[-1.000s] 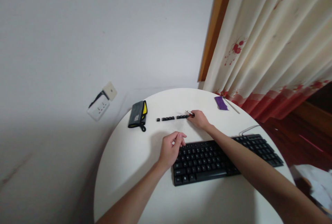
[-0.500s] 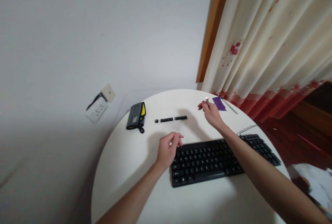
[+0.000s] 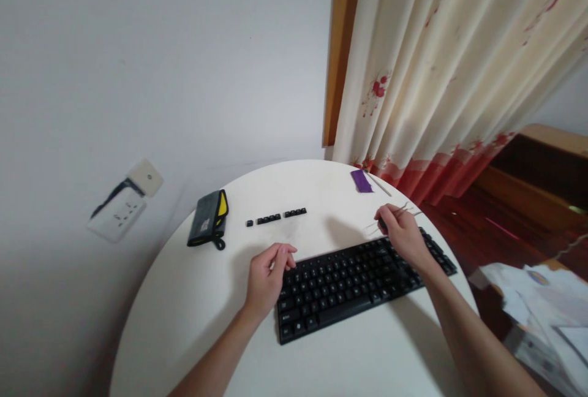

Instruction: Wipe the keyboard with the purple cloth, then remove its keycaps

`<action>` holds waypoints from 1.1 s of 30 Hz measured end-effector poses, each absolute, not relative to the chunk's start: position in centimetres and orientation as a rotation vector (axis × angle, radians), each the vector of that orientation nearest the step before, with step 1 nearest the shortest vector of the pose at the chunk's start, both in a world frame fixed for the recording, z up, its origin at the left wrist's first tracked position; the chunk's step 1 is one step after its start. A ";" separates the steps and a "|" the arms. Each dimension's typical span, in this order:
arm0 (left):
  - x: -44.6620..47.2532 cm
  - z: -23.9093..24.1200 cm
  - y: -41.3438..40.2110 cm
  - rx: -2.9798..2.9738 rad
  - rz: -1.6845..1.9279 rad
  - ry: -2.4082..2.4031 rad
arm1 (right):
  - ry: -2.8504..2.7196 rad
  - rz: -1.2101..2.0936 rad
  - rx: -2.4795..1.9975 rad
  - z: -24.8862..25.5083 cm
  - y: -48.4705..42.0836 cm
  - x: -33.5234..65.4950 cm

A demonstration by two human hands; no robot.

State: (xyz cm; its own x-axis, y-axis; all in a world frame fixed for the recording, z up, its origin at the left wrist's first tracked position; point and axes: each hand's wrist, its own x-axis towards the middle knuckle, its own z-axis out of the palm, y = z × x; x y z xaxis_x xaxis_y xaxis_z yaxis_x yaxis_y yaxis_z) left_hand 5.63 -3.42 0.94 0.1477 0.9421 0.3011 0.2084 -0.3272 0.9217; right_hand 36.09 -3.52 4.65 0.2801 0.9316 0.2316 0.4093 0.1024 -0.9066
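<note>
Keyboard [image 3: 342, 283] looks black with pale-lettered keys, left hand [image 3: 269, 274] loosely curled, right hand [image 3: 402, 231] pinching a small dark object [image 3: 383, 223].

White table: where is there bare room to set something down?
On the white table, bare patches: beyond the loose keycaps, between grey pouch and purple cloth; left, between pouch and left forearm; and before the keyboard, between the forearms. Crowded: the keyboard, with left hand at its left corner and right hand over its right part.

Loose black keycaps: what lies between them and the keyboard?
In the head view, mostly bare white tabletop separates the loose black keycaps from the keyboard; the left hand, fingers curled, juts in at the keyboard's upper left corner.
</note>
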 end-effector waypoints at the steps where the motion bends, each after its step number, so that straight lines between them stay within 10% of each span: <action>1: 5.6 0.9 -3.4 1.680 1.228 1.129 | -1.332 0.637 -1.511 4.2 -3.7 36.1; 33: 5.8 0.7 -3.3 1.722 1.202 1.175 | -1.861 0.356 -1.845 1.2 -4.4 33.8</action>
State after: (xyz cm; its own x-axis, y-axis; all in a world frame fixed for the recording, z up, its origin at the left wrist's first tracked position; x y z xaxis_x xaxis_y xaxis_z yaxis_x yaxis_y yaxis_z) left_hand 5.82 -3.28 0.70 0.1498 0.9436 0.2954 0.2739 -0.3267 0.9046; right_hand 33.82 -4.45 1.20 0.0356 0.9867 0.1586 0.8582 0.0511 -0.5107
